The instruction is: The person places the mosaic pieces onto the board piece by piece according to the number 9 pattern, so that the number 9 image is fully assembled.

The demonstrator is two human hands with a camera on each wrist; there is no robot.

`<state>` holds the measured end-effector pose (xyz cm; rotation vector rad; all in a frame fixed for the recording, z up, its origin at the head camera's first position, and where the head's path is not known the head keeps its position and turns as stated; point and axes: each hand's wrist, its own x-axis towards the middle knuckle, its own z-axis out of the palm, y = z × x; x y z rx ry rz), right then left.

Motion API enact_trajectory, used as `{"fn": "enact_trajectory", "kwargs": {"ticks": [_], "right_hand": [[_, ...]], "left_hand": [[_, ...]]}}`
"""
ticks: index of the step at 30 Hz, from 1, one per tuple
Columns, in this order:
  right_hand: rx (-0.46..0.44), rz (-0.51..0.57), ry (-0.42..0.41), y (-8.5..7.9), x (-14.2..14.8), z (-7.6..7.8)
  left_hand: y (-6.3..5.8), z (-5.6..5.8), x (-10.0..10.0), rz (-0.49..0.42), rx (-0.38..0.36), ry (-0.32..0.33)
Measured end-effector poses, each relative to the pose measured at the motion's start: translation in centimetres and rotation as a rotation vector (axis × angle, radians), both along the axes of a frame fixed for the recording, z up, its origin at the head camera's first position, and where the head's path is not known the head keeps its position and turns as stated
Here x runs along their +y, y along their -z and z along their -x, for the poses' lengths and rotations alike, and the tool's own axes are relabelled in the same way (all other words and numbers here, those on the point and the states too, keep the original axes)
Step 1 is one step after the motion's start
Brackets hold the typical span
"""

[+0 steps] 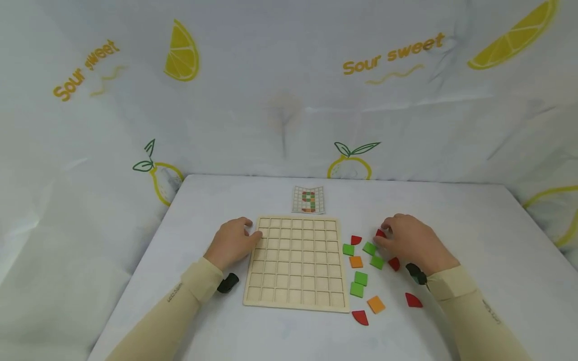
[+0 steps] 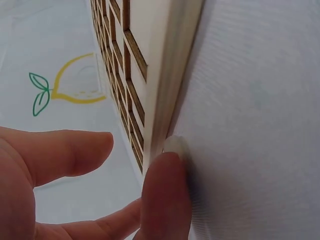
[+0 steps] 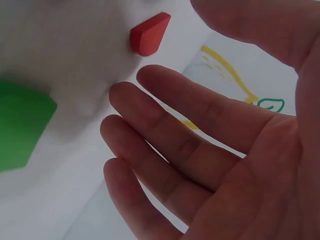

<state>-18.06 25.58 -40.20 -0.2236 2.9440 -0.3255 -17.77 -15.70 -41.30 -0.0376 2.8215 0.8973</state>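
Note:
A pale wooden grid board (image 1: 295, 262) lies flat on the table, every visible cell bare. My left hand (image 1: 232, 243) rests at its left edge. In the left wrist view the thumb (image 2: 167, 195) is right at the board's side, while the other fingers stay spread away from it. To the right of the board my right hand (image 1: 415, 243) hovers low over a red quarter-round piece (image 1: 380, 233), fingers extended. The right wrist view has this red piece (image 3: 149, 35) just beyond the fingertips, with a green piece (image 3: 22, 125) off to the side.
Several green squares (image 1: 361, 278), orange squares (image 1: 376, 304) and red quarter-rounds (image 1: 360, 317) lie loose right of the board. Behind the board is a small pattern card (image 1: 308, 199) with a coloured figure like a 9. A lemon-print cloth (image 1: 289, 100) hangs at the back.

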Motion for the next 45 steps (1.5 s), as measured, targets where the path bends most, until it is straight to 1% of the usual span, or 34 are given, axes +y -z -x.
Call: {"fn": "enact_trajectory", "kwargs": {"ticks": [4, 8, 12, 21, 26, 33, 35, 40, 45], "right_hand": [[-0.02, 0.016, 0.039, -0.3, 0.2, 0.0], [-0.07, 0.02, 0.062, -0.8, 0.2, -0.1], [-0.117, 0.024, 0.062, -1.1, -0.1, -0.2], [-0.171, 0.019, 0.063, -1.1, -0.5, -0.3], [-0.151, 0.019, 0.07, -1.1, -0.4, -0.1], [-0.155, 0.022, 0.092, -1.0, -0.2, 0.3], [-0.16, 0.019, 0.099, -1.0, -0.3, 0.5], [-0.15, 0.005, 0.083, -0.9, -0.4, 1.4], [-0.128, -0.002, 0.059, -0.6, -0.6, 2.1]], "left_hand": [[0.2, 0.0, -0.5, -0.002, -0.016, -0.014], [0.3, 0.0, -0.7, 0.0, -0.014, -0.014], [0.4, 0.0, -0.6, 0.01, -0.001, -0.008], [0.5, 0.0, -0.4, 0.023, 0.003, -0.006], [0.3, 0.0, -0.2, 0.02, 0.024, 0.004], [0.2, 0.0, -0.1, 0.024, 0.002, 0.009], [0.2, -0.1, -0.1, 0.023, 0.005, 0.008], [0.1, -0.2, -0.1, 0.016, 0.018, 0.009], [0.3, -0.1, 0.0, 0.019, 0.022, 0.018]]}}
